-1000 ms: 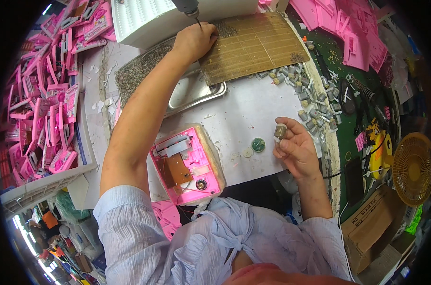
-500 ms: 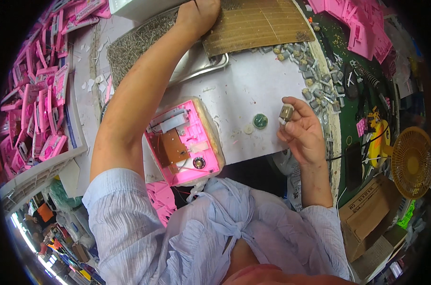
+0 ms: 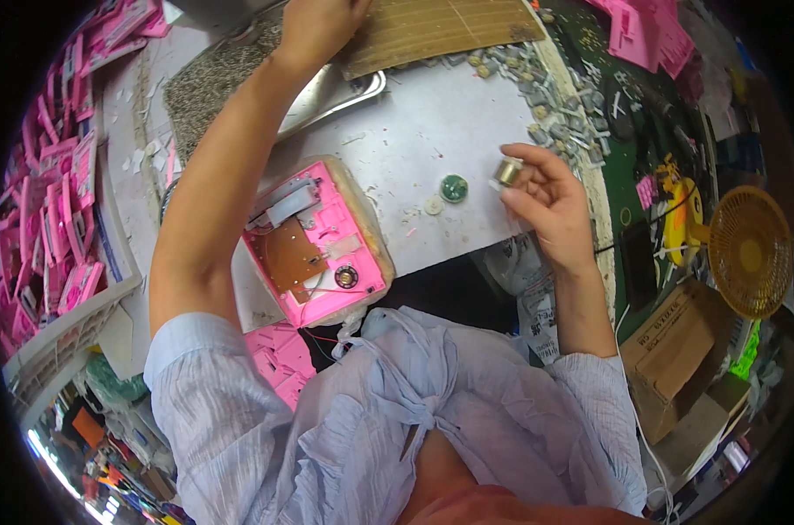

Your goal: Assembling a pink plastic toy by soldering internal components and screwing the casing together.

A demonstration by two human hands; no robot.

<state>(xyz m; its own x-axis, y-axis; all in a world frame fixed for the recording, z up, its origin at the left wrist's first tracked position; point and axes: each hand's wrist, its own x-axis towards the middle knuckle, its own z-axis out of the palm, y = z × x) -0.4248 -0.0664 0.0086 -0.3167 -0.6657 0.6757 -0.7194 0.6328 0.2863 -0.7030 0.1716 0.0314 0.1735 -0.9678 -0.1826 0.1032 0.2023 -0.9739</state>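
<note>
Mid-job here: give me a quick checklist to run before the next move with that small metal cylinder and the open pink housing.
1. Small silver metal cylinder pinched in right hand fingertips: ok.
2. Open pink plastic housing lying face-up on the grey worktop, brown circuit board exposed: ok.
3. Round green disc and small white disc lying loose beside the housing, within reach: ok.
4. Left hand free: cannot tell, it is cut off at the top edge.
5. Red wires seated: cannot tell.

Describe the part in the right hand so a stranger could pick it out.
On the grey table, look right of the pink casing. The right hand pinches a small metal cylinder in its fingertips, the only such part lifted off the table.
</note>
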